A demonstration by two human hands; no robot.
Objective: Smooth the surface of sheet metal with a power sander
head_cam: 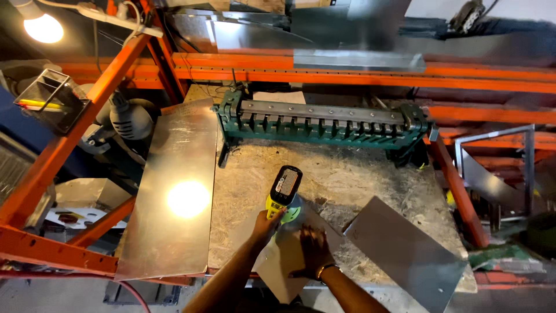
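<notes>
The right hand presses flat, fingers spread, on a small sheet-metal piece at the near bench edge, while the left hand, at about eleven o'clock from it, is clenched around a yellow-green cordless sander whose pad rests on that piece. Judging by this, sanding is mid-way. Two larger metal sheets flank it untouched; the green bending brake stands at twelve o'clock.

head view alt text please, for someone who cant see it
The left hand grips a yellow-green cordless power tool while the right hand presses a small flat sheet-metal piece onto a chipboard workbench, with larger metal sheets either side and a green bending brake behind.
</notes>
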